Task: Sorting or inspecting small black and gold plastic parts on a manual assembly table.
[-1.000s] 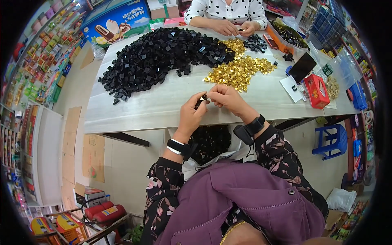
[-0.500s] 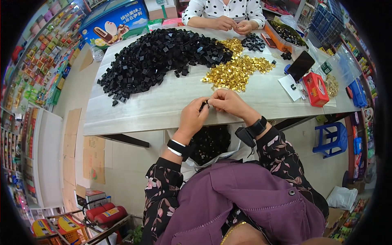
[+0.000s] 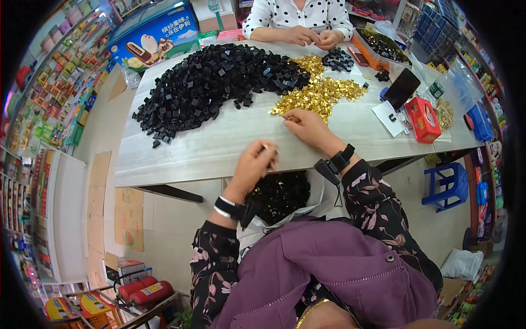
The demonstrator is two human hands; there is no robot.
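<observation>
My left hand (image 3: 253, 168) is over the table's front edge, close above an open white bag of dark pieces (image 3: 280, 198). Its fingers are curled and slightly blurred; a small light spot shows at the fingertips, too small to name. At the near edge of a pile of shiny gold pieces (image 3: 320, 93) is my right hand (image 3: 310, 130), thumb and forefinger pinched together. Whatever lies between them is hidden. A large heap of small black square plastic pieces (image 3: 205, 88) spreads over the table's far left.
Across the table (image 3: 181, 159), a person in a dotted shirt has both hands (image 3: 315, 37) together near a small black pile (image 3: 338, 59). To the right are a phone (image 3: 401, 89), a red box (image 3: 424, 120) and an orange tub (image 3: 379, 49). A blue stool (image 3: 446, 186) stands on the floor.
My hands have parted. The left has drawn back slightly toward the table edge, and the right has moved up to the gold pile. The black piece between them no longer shows.
</observation>
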